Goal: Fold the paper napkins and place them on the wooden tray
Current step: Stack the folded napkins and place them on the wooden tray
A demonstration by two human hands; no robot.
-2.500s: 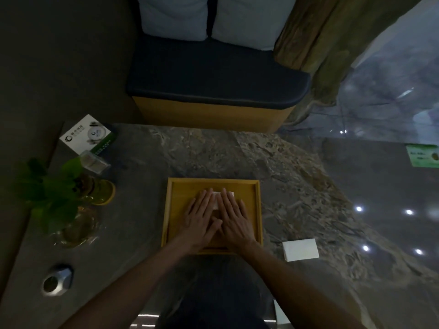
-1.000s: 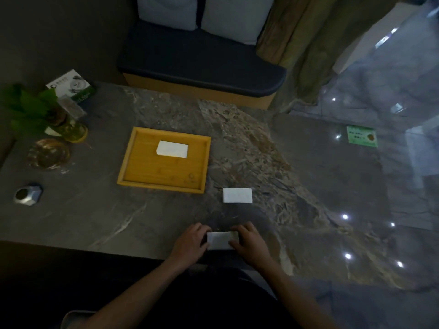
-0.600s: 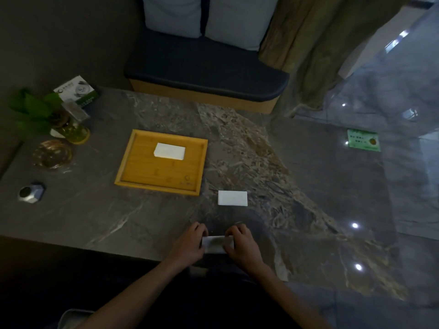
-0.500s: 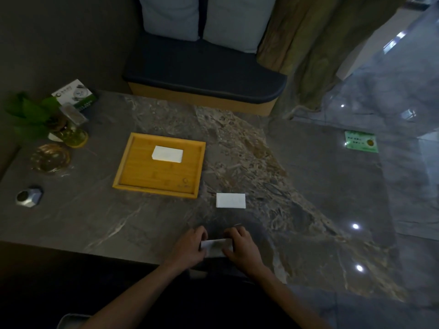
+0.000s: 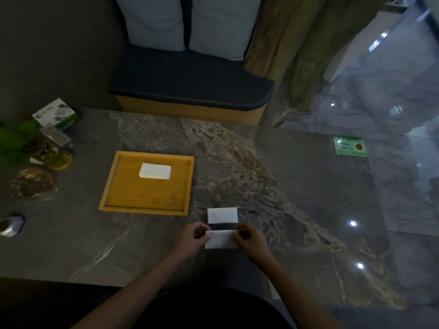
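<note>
A wooden tray (image 5: 123,198) lies on the marble table, left of centre. One folded white napkin (image 5: 155,170) rests in its far half. A second white napkin (image 5: 222,215) lies flat on the table just right of the tray's near corner. Just in front of it, my left hand (image 5: 191,241) and my right hand (image 5: 251,241) hold a third white napkin (image 5: 221,239) between them, each pinching one short end. This napkin is lifted slightly off the table.
At the table's left edge stand a green plant (image 5: 14,143), a yellowish glass jar (image 5: 55,155), a glass dish (image 5: 32,182), a card stand (image 5: 55,113) and a metal object (image 5: 10,225). A cushioned bench (image 5: 190,86) sits behind the table. A green sticker (image 5: 350,146) lies far right.
My hands left the tray, where a folded napkin now lies, and took up another napkin at the near edge. In the last half second they carried it forward toward the loose napkin.
</note>
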